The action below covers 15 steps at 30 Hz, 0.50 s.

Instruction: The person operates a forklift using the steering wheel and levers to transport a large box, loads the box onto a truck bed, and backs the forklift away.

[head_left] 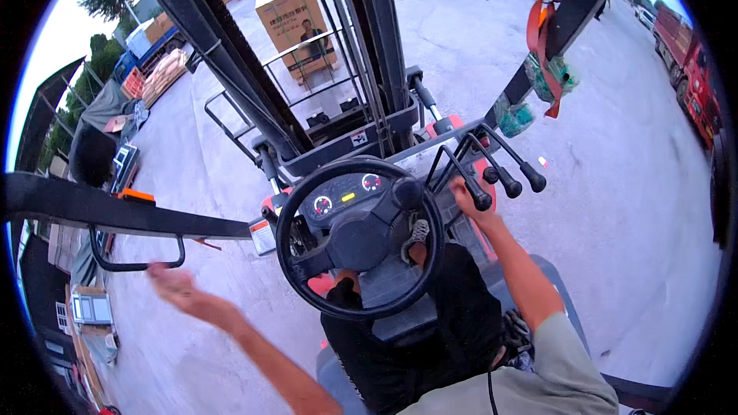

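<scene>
Right of centre, our right hand is at a lever, likely stiff and best held by its thick end, our left hand is by the handle at left, and we cannot tell either's finger gap.

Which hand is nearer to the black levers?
Right. The right hand is at the black levers; the left hand is away on the other side, by the grab handle.

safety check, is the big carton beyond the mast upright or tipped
Upright: the carton shows its pale top, and its printed figure is head up.
</scene>
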Available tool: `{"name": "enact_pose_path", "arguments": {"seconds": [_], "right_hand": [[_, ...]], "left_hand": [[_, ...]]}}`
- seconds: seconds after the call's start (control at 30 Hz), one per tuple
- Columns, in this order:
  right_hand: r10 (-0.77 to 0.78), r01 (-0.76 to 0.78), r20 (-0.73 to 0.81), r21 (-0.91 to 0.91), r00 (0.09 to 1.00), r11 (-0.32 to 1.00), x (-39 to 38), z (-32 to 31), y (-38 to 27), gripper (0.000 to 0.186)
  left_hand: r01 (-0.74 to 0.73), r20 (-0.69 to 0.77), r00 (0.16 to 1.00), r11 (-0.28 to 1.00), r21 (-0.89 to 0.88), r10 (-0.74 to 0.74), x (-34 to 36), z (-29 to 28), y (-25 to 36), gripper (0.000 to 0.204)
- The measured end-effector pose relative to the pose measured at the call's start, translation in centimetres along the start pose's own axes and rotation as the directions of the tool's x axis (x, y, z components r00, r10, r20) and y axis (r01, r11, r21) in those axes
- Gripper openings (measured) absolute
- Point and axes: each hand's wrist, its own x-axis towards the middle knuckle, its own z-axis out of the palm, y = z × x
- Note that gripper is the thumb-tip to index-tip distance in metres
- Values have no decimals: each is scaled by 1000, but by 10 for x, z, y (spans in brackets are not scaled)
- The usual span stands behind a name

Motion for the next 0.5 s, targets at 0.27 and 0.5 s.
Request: {"name": "enact_pose_path", "arguments": {"seconds": [0.27, 0.5], "right_hand": [[-364, 385, 176, -103, 915, 917, -35, -39, -74, 35], [-517, 502, 66, 168, 853, 849, -46, -163, -138, 28]], "left_hand": [[-132, 887, 292, 934, -333, 358, -189, 142, 160, 49], [-247, 845, 123, 841, -481, 520, -228, 100, 161, 42]]}}
